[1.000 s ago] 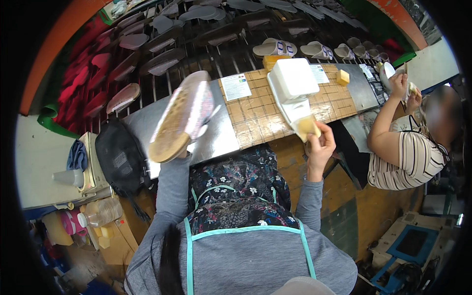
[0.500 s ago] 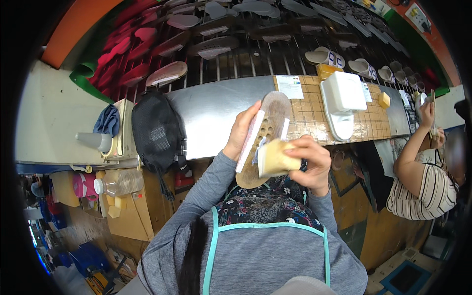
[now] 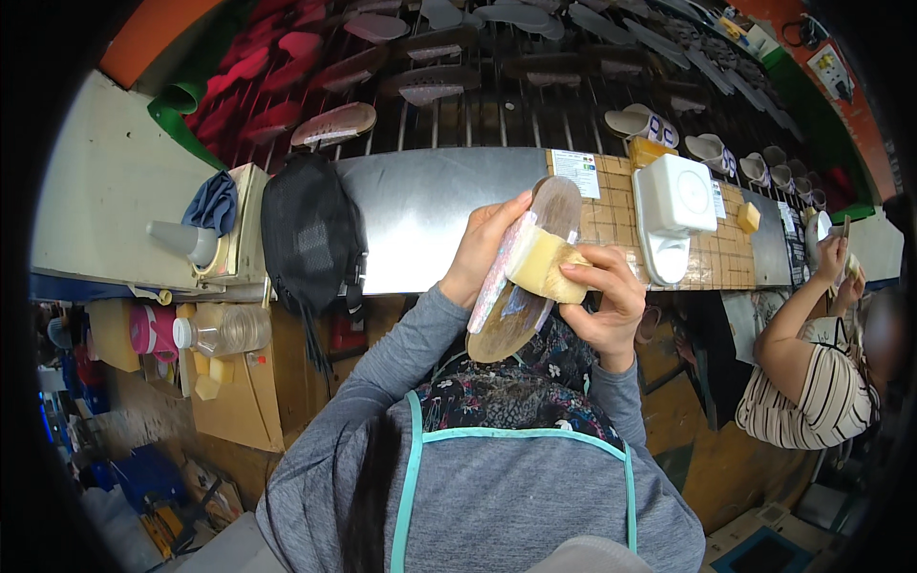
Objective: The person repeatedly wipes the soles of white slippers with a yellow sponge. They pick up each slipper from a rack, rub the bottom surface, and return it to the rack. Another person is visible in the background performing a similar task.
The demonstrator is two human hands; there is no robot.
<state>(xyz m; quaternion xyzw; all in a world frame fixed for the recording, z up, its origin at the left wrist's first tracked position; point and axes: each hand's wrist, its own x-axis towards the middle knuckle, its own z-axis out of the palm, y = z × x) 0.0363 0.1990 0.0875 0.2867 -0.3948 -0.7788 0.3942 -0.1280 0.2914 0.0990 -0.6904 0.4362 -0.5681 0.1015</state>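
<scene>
My left hand (image 3: 482, 250) grips a shoe sole (image 3: 522, 267) by its edge, holding it up on its side in front of my chest, brown underside facing right. In my right hand (image 3: 609, 301) is a yellow sponge block (image 3: 542, 265), pressed against the sole's brown face near its middle. Both hands hover just in front of the metal-topped bench (image 3: 420, 215).
A black bag (image 3: 310, 239) hangs at the bench's left. A white lidded box (image 3: 676, 201) and yellow blocks (image 3: 650, 150) sit on the gridded board to the right. Racks of soles (image 3: 430, 86) lie beyond. Another person (image 3: 812, 372) works at the right. A plastic bottle (image 3: 224, 329) rests lower left.
A second ago my left hand held the sole high at the left while my right reached to the white box. Both hands have come together and the sponge now rests on the sole.
</scene>
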